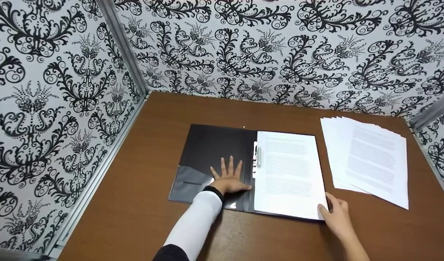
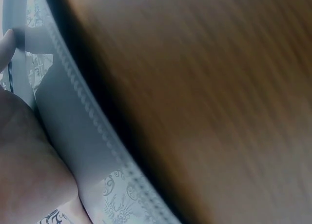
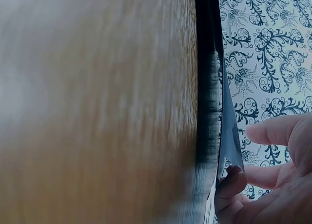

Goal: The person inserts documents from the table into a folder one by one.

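A black clip folder (image 1: 218,143) lies spread out on the brown table, its metal clip (image 1: 258,156) beside the middle. On its right half is a stack of printed paper (image 1: 289,170). My left hand (image 1: 229,183) rests palm down on the left cover, fingers spread, thumb reaching toward the spine. In the left wrist view, part of that hand (image 2: 29,165) overlaps the folder's stitched edge (image 2: 97,109). My right hand (image 1: 336,214) grips the folder's lower right corner, thumb over the paper and fingers at the edge. In the right wrist view, a curled fingertip meets the dark cover (image 3: 229,131).
Fanned loose printed sheets (image 1: 374,159) lie at the right of the table (image 1: 135,217). A grey pocket (image 1: 187,185) sits at the left cover's lower corner. Patterned walls (image 1: 243,54) enclose the table at the back and sides.
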`<action>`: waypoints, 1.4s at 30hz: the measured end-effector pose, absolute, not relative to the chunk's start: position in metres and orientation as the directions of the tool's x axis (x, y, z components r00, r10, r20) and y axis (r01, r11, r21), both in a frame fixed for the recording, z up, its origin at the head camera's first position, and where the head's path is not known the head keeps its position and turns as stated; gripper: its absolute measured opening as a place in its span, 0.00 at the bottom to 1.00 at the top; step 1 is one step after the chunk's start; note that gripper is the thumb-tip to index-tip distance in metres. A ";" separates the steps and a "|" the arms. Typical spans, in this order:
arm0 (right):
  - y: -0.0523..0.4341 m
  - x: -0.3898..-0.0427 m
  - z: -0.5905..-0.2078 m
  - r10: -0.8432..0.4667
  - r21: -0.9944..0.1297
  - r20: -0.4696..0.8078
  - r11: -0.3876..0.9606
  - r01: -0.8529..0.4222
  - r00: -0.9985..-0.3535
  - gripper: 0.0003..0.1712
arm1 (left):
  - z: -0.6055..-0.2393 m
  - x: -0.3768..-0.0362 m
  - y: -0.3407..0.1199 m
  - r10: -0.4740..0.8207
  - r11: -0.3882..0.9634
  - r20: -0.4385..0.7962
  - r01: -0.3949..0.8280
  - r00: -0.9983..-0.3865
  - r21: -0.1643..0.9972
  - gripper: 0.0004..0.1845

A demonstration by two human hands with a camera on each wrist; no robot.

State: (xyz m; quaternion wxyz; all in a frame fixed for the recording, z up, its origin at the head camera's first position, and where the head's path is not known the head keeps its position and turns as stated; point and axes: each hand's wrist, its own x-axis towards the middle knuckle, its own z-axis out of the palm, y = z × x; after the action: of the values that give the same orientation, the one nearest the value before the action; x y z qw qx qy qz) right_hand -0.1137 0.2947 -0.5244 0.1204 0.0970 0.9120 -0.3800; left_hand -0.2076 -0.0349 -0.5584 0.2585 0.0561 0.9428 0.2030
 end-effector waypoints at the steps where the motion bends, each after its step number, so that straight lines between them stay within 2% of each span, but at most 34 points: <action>1: 0.294 -0.114 -0.524 0.083 -0.666 -0.301 0.694 0.272 -0.950 0.36 | -0.558 -0.207 -0.035 0.212 0.910 -0.469 -0.002 -0.857 0.415 0.58; 22: 0.297 -0.117 -0.514 0.055 -0.652 -0.334 0.708 0.273 -0.941 0.39 | -0.555 -0.205 -0.038 0.215 0.907 -0.462 0.001 -0.860 0.420 0.57; 33: 0.337 -0.127 -0.499 0.031 -0.618 -0.330 0.749 0.241 -0.943 0.43 | -0.554 -0.205 -0.035 0.219 0.909 -0.474 0.001 -0.853 0.417 0.57; 36: 0.349 -0.131 -0.495 0.041 -0.604 -0.308 0.763 0.229 -0.951 0.43 | -0.554 -0.206 -0.035 0.211 0.913 -0.469 0.003 -0.858 0.407 0.58; 42: 0.375 -0.139 -0.486 0.089 -0.598 -0.185 0.780 0.184 -0.979 0.39 | -0.557 -0.207 -0.035 0.215 0.916 -0.463 0.013 -0.860 0.400 0.58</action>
State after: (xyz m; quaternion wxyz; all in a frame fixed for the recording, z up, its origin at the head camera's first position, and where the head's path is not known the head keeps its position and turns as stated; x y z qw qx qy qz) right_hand -0.1393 0.3747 -0.4865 0.0733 0.0723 0.9406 -0.3236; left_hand -0.2068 -0.0353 -0.5573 0.2576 0.0603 0.9444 0.1954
